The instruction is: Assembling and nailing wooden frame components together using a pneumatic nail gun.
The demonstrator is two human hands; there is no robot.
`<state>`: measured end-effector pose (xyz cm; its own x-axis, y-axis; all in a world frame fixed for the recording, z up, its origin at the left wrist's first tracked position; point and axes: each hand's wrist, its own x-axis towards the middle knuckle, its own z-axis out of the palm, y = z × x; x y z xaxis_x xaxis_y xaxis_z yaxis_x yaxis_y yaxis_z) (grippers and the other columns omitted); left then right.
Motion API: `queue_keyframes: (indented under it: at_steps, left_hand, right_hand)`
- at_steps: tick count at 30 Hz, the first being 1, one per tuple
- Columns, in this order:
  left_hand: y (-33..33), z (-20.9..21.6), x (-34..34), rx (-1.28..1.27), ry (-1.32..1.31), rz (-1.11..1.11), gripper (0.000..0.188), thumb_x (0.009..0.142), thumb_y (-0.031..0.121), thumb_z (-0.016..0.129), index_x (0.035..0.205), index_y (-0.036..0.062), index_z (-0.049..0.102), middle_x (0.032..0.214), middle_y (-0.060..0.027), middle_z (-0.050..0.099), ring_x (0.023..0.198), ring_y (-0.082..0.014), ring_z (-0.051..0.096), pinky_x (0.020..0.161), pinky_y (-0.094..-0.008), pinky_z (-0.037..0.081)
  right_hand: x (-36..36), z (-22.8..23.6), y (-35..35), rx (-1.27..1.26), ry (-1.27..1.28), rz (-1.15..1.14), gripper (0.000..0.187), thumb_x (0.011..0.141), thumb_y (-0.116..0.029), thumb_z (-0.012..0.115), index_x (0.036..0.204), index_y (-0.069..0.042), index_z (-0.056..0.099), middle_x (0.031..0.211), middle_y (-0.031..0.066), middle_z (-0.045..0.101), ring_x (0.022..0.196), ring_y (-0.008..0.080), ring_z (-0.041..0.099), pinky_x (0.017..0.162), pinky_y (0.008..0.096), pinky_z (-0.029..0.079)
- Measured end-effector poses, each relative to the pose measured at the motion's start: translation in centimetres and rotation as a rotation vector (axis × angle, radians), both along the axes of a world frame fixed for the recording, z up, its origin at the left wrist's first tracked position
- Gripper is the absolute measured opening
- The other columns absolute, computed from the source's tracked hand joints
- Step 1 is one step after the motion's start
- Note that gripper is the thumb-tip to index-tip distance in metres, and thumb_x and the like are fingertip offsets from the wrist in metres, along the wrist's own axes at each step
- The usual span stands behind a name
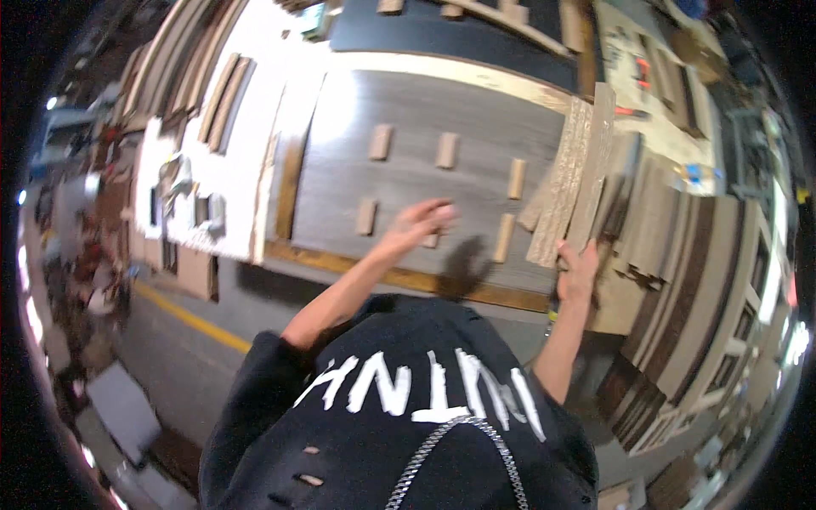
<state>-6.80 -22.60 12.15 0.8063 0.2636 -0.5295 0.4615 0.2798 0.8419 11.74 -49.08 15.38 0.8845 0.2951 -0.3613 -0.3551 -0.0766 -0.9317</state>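
Note:
A grey wood-grain panel [408, 93] lies on the bench in front of me, with several small wood blocks [381, 142] spaced out across it. My left hand [422, 221] hovers over the panel's near part, fingers loosely bent and apart, nothing visible in them. Partly under that hand sits another small block [431, 241]. At the panel's right side, my right hand [578, 265] grips the near end of a long wood strip [602, 136]. Beside it lie more strips with rough, speckled faces [568, 183].
Stacked boards in brown and grey [680, 280] stand on the right. A dark panel with small blocks [408, 32] is beyond the bench. White sheets bearing long strips [225, 102] lie to the left. A yellow line [195, 316] crosses the floor.

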Motion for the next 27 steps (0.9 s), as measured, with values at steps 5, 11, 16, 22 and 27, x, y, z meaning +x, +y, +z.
queue_keyframes:
  at_steps: [5,11,16,22,27]
  left_hand:
    - [-0.6,-1.8,2.7,-0.191,-0.153,0.366,0.049,0.096,0.032,0.063,0.132,-0.0001,0.053,0.109,-0.0076,0.066,0.100,-0.0156,0.060,0.085,-0.0296,0.050]
    - [3.3,-6.0,-5.4,-0.175,-0.002,0.709,0.034,0.097,0.034,0.062,0.117,0.0062,0.058,0.091,-0.0034,0.063,0.081,-0.0127,0.057,0.073,-0.0297,0.048]
    - [5.3,-4.6,-10.0,0.015,0.090,0.531,0.054,0.092,0.043,0.066,0.125,0.0017,0.054,0.105,-0.0083,0.061,0.094,-0.0156,0.055,0.080,-0.0315,0.046]
    - [4.2,-2.2,-7.8,0.190,0.192,0.440,0.074,0.082,0.049,0.075,0.129,-0.0037,0.051,0.109,-0.0118,0.059,0.098,-0.0192,0.054,0.084,-0.0344,0.045]
    - [3.5,-0.8,-5.3,0.225,0.260,0.334,0.070,0.084,0.044,0.075,0.129,-0.0032,0.052,0.109,-0.0128,0.060,0.098,-0.0212,0.055,0.085,-0.0355,0.045]
  right_hand:
    - [-12.4,-5.7,8.4,0.055,0.059,0.118,0.045,0.081,-0.007,0.073,0.117,0.001,0.048,0.109,0.0109,0.061,0.095,0.0190,0.060,0.088,0.0328,0.049]
    - [-10.8,-7.1,6.9,-0.311,-0.242,0.036,0.040,0.086,-0.019,0.075,0.109,0.002,0.049,0.095,0.0117,0.066,0.090,0.0225,0.064,0.079,0.0334,0.051]
    - [1.5,-4.1,-1.3,-0.702,-0.514,-0.288,0.043,0.088,-0.025,0.071,0.112,0.002,0.048,0.093,0.0215,0.061,0.088,0.0287,0.060,0.083,0.0425,0.047]
    - [9.4,-9.1,-2.9,-1.221,-0.647,-0.270,0.063,0.087,-0.035,0.069,0.134,0.001,0.048,0.134,0.0299,0.046,0.128,0.0411,0.041,0.108,0.0543,0.030]
    - [5.6,-8.8,9.9,-1.100,-0.864,0.457,0.057,0.093,-0.031,0.060,0.139,0.000,0.045,0.156,0.0262,0.023,0.146,0.0383,0.020,0.120,0.0541,0.014]
